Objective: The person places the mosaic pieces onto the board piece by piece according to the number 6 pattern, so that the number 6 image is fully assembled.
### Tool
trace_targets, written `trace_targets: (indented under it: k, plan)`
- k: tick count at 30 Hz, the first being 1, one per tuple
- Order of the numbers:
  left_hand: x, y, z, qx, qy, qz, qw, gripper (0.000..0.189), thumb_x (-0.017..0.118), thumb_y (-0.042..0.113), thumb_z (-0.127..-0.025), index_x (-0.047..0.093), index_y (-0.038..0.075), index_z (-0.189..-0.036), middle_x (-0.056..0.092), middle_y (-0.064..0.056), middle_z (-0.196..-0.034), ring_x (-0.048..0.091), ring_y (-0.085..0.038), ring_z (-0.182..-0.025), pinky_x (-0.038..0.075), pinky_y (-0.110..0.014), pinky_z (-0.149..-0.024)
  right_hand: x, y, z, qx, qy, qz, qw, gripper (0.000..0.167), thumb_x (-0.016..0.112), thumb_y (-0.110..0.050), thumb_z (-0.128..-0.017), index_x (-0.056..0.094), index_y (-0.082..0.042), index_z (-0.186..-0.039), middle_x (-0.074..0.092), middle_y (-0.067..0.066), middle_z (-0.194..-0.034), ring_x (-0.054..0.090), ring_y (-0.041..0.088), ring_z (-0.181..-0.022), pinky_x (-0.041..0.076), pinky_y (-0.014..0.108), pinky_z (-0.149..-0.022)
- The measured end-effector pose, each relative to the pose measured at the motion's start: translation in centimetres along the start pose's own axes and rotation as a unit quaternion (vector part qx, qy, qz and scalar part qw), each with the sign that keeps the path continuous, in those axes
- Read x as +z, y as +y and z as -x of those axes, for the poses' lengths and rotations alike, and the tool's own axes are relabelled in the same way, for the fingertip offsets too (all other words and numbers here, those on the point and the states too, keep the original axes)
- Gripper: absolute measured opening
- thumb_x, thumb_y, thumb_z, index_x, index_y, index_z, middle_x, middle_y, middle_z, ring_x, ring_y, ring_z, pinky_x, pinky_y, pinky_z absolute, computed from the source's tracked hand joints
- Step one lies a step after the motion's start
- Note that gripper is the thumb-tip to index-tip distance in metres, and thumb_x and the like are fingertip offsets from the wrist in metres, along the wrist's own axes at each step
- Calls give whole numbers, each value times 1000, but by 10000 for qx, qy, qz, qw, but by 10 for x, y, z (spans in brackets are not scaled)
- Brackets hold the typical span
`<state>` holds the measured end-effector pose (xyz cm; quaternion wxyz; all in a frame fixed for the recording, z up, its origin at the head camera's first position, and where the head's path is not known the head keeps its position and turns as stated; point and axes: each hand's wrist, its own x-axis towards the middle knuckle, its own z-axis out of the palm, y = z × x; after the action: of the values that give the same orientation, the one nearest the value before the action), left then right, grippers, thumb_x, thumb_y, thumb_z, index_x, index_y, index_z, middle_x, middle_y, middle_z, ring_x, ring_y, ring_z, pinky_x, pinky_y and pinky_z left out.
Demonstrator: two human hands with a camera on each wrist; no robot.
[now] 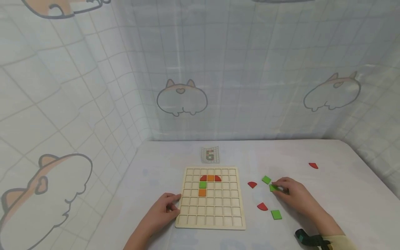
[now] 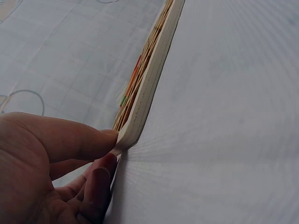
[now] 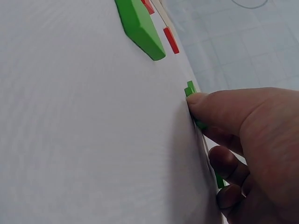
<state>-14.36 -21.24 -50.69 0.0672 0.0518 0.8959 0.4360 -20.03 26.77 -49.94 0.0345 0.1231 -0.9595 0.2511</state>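
A pale wooden grid board (image 1: 218,208) lies on the table. Red quarter-rounds, orange squares and a green square (image 1: 202,185) sit in its upper cells. At the board's left edge, my left hand (image 1: 162,210) touches the rim with thumb and fingertips; up close, the thumb (image 2: 88,142) meets the corner. Right of the board, my right hand (image 1: 293,195) pinches a green square tile (image 1: 273,188) low over the tabletop. Beside that tile is another green square (image 1: 266,179). A nearer green square (image 1: 276,214) lies flat, large in the right wrist view.
Loose red quarter-round tiles lie right of the board, one near its edge (image 1: 252,184), one lower (image 1: 262,207), and another red tile (image 1: 313,165) farther right. A small pattern card (image 1: 210,155) with a coloured figure lies behind the board. Patterned curtains (image 1: 237,86) enclose the table.
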Motion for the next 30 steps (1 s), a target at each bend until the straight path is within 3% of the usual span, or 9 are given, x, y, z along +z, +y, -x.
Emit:
trace_targets:
  k: [7, 17, 30]
  plan:
    - [-1, 1, 1, 5, 3, -7, 10000, 54, 77, 10, -83, 61, 3, -134, 53, -4, -117, 55, -15, -87, 45, -25, -71, 1, -2, 1, -16, 42, 83, 10000, 34, 82, -21, -82, 75, -12, -113, 63, 2, -105, 55, 17, -87, 51, 38, -75]
    - [0, 1, 1, 17, -46, -26, 10000, 54, 77, 11, -84, 60, 4, -135, 53, -4, -117, 55, -15, -87, 45, -25, -70, -2, -4, -1, -90, 58, 219, 9997, 33, 82, -23, -82, 76, -12, -112, 64, 1, -104, 56, 17, -87, 52, 38, -75]
    - [0, -1, 1, 64, -56, 39, 10000, 55, 77, 10, -84, 60, 2, -135, 53, -5, -119, 55, -16, -87, 46, -25, -69, -10, -38, -9, -210, -67, 12, 9998, 31, 80, -23, -84, 76, -14, -114, 63, 2, -110, 60, 21, -94, 55, 38, -78]
